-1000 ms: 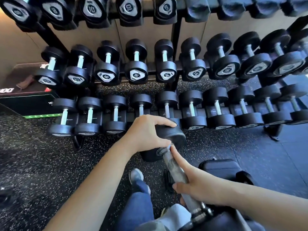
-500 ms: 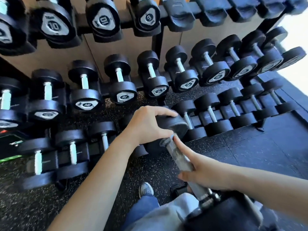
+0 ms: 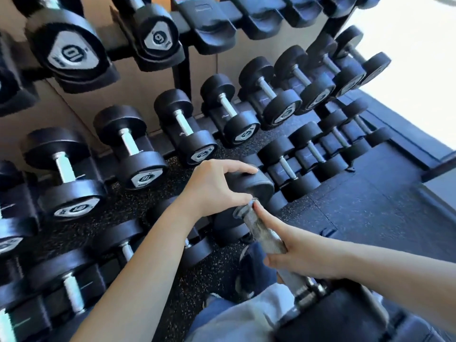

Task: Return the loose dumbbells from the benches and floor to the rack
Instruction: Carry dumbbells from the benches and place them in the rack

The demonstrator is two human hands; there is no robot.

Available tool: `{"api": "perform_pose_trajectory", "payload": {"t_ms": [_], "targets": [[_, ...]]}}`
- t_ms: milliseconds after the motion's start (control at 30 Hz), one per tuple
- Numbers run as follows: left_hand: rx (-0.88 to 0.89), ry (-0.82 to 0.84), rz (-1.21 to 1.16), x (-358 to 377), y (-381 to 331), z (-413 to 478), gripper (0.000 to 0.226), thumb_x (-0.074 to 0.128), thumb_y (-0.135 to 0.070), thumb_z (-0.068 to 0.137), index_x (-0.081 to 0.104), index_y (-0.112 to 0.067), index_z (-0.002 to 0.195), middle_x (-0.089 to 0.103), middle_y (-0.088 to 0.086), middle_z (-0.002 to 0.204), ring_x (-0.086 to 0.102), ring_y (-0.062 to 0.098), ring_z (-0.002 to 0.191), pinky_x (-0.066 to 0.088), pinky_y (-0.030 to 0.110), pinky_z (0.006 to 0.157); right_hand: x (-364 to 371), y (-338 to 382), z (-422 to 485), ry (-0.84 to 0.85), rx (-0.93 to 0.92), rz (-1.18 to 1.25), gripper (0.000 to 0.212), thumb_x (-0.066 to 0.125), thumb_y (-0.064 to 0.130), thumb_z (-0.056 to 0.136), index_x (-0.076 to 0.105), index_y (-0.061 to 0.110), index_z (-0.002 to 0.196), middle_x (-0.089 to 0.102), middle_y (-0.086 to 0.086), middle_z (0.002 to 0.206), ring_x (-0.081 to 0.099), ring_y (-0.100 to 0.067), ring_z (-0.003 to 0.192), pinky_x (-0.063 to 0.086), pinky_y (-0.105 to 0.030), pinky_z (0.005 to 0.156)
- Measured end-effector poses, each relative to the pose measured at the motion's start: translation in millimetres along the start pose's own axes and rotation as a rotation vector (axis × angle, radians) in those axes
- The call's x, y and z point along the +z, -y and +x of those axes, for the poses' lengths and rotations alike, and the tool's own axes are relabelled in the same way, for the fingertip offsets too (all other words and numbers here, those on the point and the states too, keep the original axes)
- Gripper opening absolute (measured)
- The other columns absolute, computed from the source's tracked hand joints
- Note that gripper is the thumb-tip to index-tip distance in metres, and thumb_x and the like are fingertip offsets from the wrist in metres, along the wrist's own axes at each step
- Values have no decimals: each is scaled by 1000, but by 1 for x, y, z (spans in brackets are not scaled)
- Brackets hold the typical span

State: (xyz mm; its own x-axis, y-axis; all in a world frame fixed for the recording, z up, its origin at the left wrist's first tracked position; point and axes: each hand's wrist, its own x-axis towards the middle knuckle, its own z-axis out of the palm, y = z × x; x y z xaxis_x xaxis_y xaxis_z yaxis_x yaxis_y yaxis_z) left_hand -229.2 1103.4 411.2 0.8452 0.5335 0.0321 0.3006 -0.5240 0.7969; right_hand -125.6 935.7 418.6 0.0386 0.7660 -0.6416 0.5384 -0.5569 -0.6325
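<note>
Above floor, just before rack lower tier: 1 dumbbell, tilted, far head twd rack, near head by person's lap. L hand fingers curled over far head; R hand fingers wrapped round knurled handle, index straight along it.

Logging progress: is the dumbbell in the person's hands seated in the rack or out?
Out: the dumbbell hangs tilted before the rack, left hand on its far head, right hand gripping its handle.
</note>
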Motion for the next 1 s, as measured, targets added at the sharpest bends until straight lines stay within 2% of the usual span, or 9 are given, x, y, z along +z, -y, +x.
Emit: {"api": "perform_pose_trajectory", "payload": {"t_ms": [100, 233, 300, 367, 500, 633, 800, 900, 1000], "targets": [[-6, 42, -12, 5, 5, 38, 39, 80, -26, 58, 66, -44, 90, 61, -35, 90, 55, -14, 96, 41, 8, 89, -26, -10, 17, -2, 28, 54, 96, 55, 21, 87, -22, 62, 127, 63, -4, 105, 66, -24, 84, 54, -37, 81], [-31, 57, 9, 12, 9, 96, 40, 80, -25, 59, 67, -43, 93, 60, -36, 90, 53, -16, 96, 38, 3, 85, -73, -32, 52, -3, 2, 35, 99, 57, 22, 85, -23, 57, 131, 59, 14, 92, 58, -6, 68, 50, -22, 75], [-57, 43, 19, 15, 9, 130, 40, 79, -24, 60, 66, -44, 92, 58, -39, 90, 52, -17, 98, 37, 4, 87, -105, -42, 70, 9, -7, 26, 99, 57, 21, 85, -23, 58, 131, 63, 7, 105, 55, -10, 68, 52, -29, 75], [-84, 21, 12, 18, 2, 166, 40, 79, -24, 61, 66, -44, 92, 59, -37, 93, 53, -12, 100, 41, 16, 93, -141, -50, 84, 19, -13, 17, 100, 56, 21, 85, -25, 65, 124, 62, -5, 118, 57, -15, 70, 53, -29, 70], [-90, 4, 18, 22, -14, 229, 39, 79, -26, 61, 65, -46, 92, 59, -37, 95, 52, -13, 102, 40, 27, 99, -204, -61, 98, 38, -27, 31, 101, 55, 19, 86, -29, 67, 117, 65, -8, 108, 53, -8, 57, 49, -23, 57], [-87, -27, 11, 19, -23, 273, 40, 79, -25, 61, 64, -47, 90, 52, -51, 86, 49, -20, 99, 38, 14, 92, -251, -65, 109, 28, -44, 13, 100, 54, 18, 87, -27, 61, 126, 66, -5, 96, 46, 2, 43, 41, -12, 49], [-75, -56, 0, 7, -19, 299, 43, 79, -24, 61, 63, -47, 92, 55, -44, 92, 52, -13, 102, 40, 19, 95, -280, -51, 120, 47, -47, 29, 100, 54, 15, 87, -26, 60, 127, 60, 1, 80, 45, 5, 34, 35, -8, 39], [-58, -68, -8, -2, -15, 304, 43, 78, -23, 61, 64, -46, 94, 56, -42, 94, 52, -13, 102, 40, 20, 97, -283, -46, 127, 24, -46, 15, 100, 54, 15, 86, -25, 60, 128, 59, 5, 78, 47, 6, 35, 35, -7, 40], [-41, -27, -15, -9, -7, 308, 43, 78, -23, 61, 66, -43, 97, 56, -41, 94, 52, -12, 103, 40, 21, 98, -279, -40, 135, -7, -15, 13, 101, 54, 16, 86, -26, 63, 126, 61, 3, 90, 48, 6, 37, 37, -9, 41]]}}
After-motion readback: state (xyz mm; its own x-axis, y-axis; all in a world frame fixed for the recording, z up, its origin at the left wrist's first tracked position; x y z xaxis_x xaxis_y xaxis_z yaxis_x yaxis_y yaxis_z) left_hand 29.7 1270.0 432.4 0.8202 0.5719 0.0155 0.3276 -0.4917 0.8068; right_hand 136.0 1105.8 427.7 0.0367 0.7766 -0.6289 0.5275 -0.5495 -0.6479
